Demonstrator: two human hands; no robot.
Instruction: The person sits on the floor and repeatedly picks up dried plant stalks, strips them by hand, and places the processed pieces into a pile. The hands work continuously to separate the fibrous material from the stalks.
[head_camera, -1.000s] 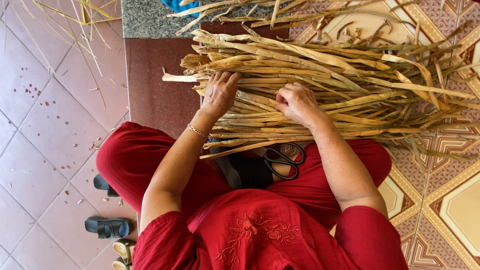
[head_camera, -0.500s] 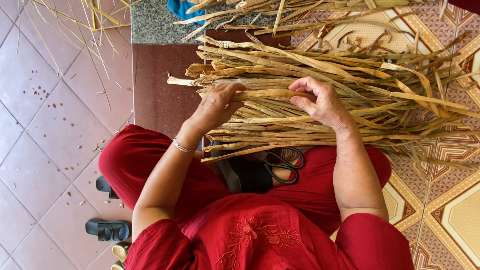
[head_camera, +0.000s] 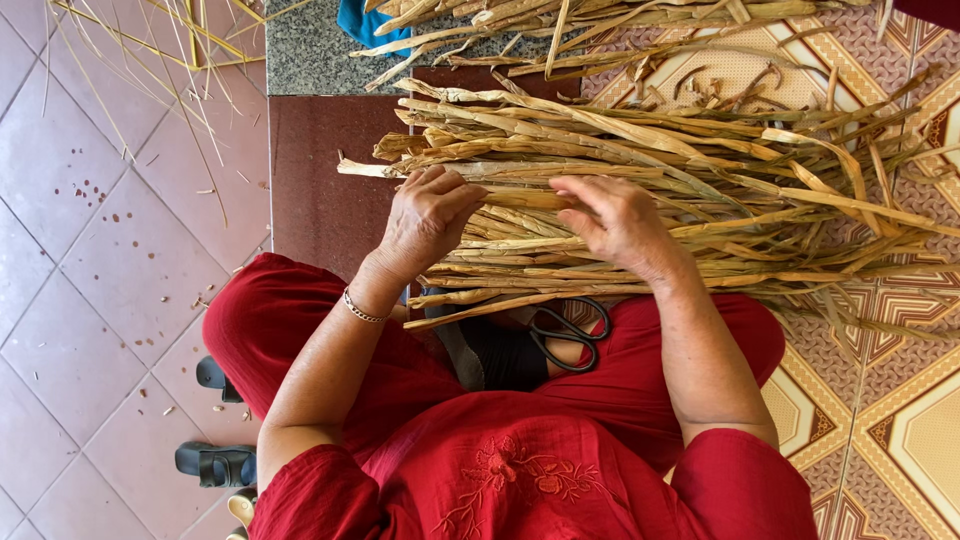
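Observation:
A thick bundle of dried tan plant stalks (head_camera: 680, 190) lies across the floor in front of me, ends pointing left. My left hand (head_camera: 425, 215), with a thin bracelet at the wrist, curls its fingers around stalks near the bundle's cut ends. My right hand (head_camera: 615, 220) rests on top of the bundle further along, fingers bent over the stalks. Black-handled scissors (head_camera: 565, 335) lie in my lap on the red clothing, just below the bundle.
More dried stalks (head_camera: 600, 25) are heaped at the top. Thin loose straws (head_camera: 150, 60) lie on the pink tiles at upper left. A dark red step (head_camera: 320, 180) borders the patterned floor (head_camera: 900, 420). Dark sandals (head_camera: 215, 462) sit at lower left.
Both hands have shifted along the bundle: the left hand closed around the stalk ends, and the right hand lifted, then settled flat on the stalks.

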